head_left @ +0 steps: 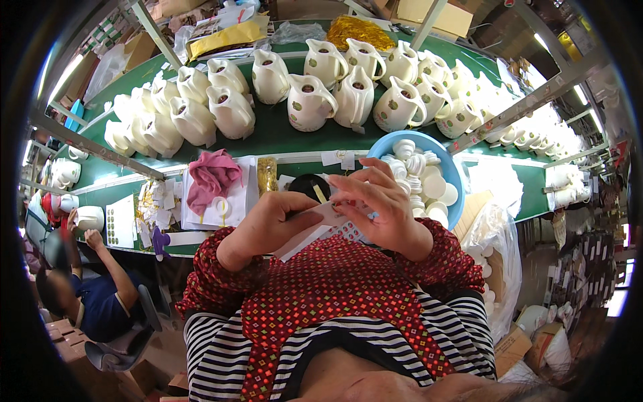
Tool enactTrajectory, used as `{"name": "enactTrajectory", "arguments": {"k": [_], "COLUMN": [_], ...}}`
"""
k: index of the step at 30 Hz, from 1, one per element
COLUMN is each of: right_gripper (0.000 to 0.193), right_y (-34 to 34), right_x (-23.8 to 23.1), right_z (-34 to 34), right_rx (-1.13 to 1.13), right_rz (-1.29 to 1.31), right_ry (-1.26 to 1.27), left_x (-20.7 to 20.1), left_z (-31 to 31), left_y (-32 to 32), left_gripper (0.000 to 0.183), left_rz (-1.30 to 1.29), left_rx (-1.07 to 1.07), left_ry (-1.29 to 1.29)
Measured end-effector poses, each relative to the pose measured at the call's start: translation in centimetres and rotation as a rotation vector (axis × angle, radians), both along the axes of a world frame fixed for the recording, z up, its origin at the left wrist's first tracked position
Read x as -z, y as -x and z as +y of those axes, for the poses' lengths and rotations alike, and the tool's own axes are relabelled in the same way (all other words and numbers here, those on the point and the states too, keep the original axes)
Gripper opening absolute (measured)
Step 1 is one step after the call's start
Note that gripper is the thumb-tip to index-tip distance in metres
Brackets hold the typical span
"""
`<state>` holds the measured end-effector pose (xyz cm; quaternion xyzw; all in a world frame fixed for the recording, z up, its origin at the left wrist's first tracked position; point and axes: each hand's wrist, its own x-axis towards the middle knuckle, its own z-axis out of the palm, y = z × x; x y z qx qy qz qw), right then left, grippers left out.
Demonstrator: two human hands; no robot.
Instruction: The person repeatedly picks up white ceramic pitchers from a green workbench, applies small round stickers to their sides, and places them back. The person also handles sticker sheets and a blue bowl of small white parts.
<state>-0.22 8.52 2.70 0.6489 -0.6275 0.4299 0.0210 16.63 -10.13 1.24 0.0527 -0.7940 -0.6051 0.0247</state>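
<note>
Note, from view centre, green table (268, 126) at 12 o'clock, bearing rows of white jugs (311, 106). At 2 o'clock: round blue basin (439, 144). At 10 o'clock: pink cloth (213, 179). At 9 o'clock: left hand (281, 218), closed in pinch on white sheet (301, 244). At 3 o'clock: right hand (378, 206), narrow, pinching same sheet. At centre, beside right fingertips: pale-yellow strip (319, 193).

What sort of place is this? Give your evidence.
Probably a factory assembly workshop: rows of cream jugs stand on a green worktop, a blue basin holds round white pieces, and a co-worker sits farther along.
</note>
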Motion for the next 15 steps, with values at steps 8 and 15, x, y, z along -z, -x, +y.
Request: {"name": "enactTrajectory", "arguments": {"k": [8,15], "right_gripper": [0.069,0.078], "right_y": [0.9,1.9], "right_x": [-0.6,-1.4], "right_z": [0.8,0.2], "right_rx": [0.059,0.026], "right_rz": [-0.167,-0.061], "right_ry": [0.099,0.034], "left_x": [-2.0,-1.3], "left_z": [-0.1,-0.5], "left_y": [1.2,1.8], "left_gripper": [0.020,0.027], "left_rz": [-0.103,-0.021], "left_rx": [-0.037,0.026], "left_ry": [-0.233,-0.073]}}
